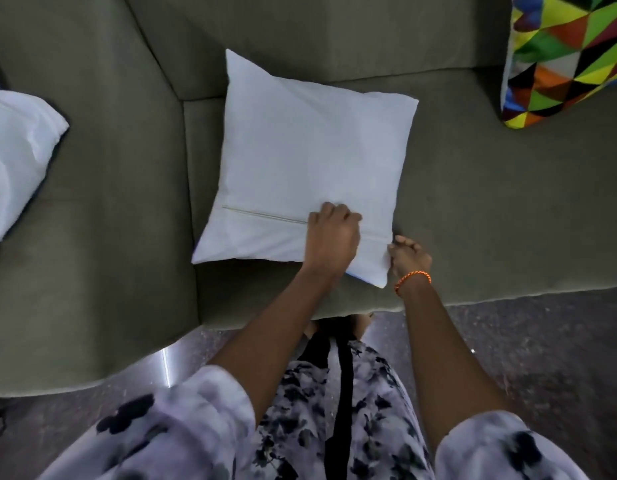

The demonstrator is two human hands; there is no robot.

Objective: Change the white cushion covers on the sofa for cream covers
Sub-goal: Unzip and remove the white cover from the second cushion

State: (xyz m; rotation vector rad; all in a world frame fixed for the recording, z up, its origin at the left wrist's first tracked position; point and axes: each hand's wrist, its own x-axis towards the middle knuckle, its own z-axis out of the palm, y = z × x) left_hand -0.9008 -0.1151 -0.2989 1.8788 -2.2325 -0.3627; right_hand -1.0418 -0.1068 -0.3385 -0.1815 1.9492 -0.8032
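Olive-green fabric sofa [473, 202] fills most of the view, its seat front edge running above a speckled dark floor [542, 358]. At the far left edge of the sofa, on the broad arm section, lies a rumpled white fabric cushion [16, 150], partly cut off by the frame. Near the middle of the seat, close to its front edge, a square white cushion with a zip line across its lower part [300, 161] lies flat, turned slightly so one corner points toward the front edge. The left hand [331, 237] rests on the cushion along the zip line, fingers curled together and pressed down at the zip; whether they pinch the zip pull cannot be told. Just beside it, the right hand [409, 258], with an orange braided bracelet [412, 280] at the wrist, pinches the cushion's right-hand edge close to its front corner, fingers bunched. At the far right, against the sofa's back corner, leans a cushion with a bright multicoloured triangle pattern [563, 57]. Pale sleeves with dark floral print [182, 427] show at the bottom.
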